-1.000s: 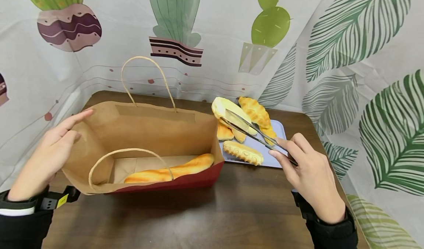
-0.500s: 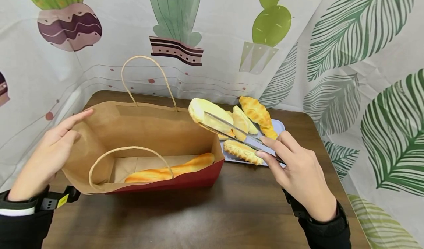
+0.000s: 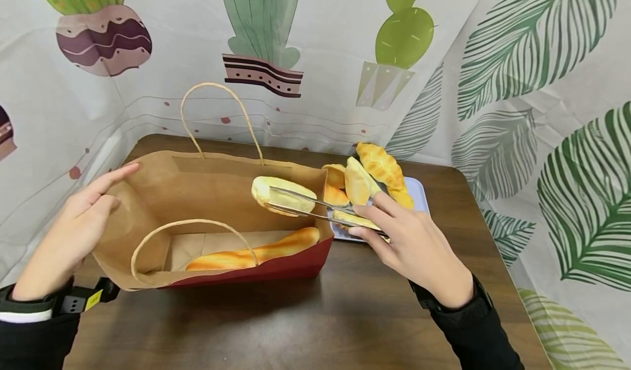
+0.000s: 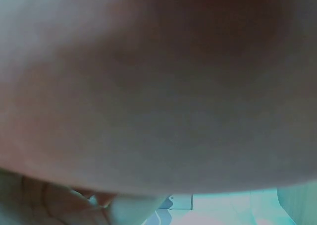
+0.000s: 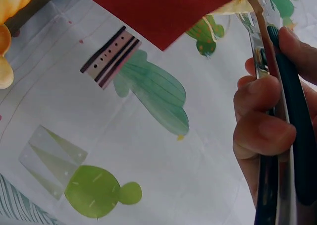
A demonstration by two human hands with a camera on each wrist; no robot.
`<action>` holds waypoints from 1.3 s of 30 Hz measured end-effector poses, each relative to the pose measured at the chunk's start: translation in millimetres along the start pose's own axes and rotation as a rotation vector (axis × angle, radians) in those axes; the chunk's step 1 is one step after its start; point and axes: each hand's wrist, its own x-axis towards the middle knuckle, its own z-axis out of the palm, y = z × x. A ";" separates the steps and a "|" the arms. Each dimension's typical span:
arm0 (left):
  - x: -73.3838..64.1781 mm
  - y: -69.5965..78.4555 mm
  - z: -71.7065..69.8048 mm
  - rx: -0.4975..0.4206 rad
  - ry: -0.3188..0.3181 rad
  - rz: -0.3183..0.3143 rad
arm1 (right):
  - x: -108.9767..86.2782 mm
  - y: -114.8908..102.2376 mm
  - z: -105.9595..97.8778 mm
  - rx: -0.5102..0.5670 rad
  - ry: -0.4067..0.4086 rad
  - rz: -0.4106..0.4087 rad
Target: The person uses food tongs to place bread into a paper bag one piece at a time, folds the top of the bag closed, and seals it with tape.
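Tongs [image 5: 290,96]: gripped in the right hand [image 3: 416,241], clamped on the pale bun [image 3: 263,190].
Pale bun: held at the mouth of the paper bag [image 3: 222,186], near its right end.
Paper bag: touched at the left by the left hand [image 3: 81,217], whose full hold cannot be told.
Lowering: best done under even squeeze, clear of the front handle [image 3: 194,221], toward the long loaf [image 3: 286,247].

at eight o'clock in the head view, behind the left hand [image 3: 76,222], a black sleeve [image 3: 41,342] meets a white stripe [image 3: 24,316] and a dark wristband [image 3: 32,304]. a black wrist device [image 3: 84,292] juts toward three o'clock, with a grey dotted patch [image 3: 73,304] and a yellow label [image 3: 93,300] (the brightest spot worn). near four o'clock, behind the right hand [image 3: 414,238], a black strap [image 3: 448,307] adjoins another black sleeve [image 3: 485,337].
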 end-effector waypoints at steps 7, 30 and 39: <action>-0.2 0.8 -0.7 0.002 0.002 -0.017 | 19.9 5.7 1.8 0.024 -0.142 -0.043; -3.1 8.7 1.5 0.018 0.008 0.021 | 111.2 -24.2 32.0 -0.262 -0.709 -0.062; -3.0 11.1 0.3 0.009 0.019 0.041 | 122.5 -31.5 36.9 -0.303 -0.790 -0.009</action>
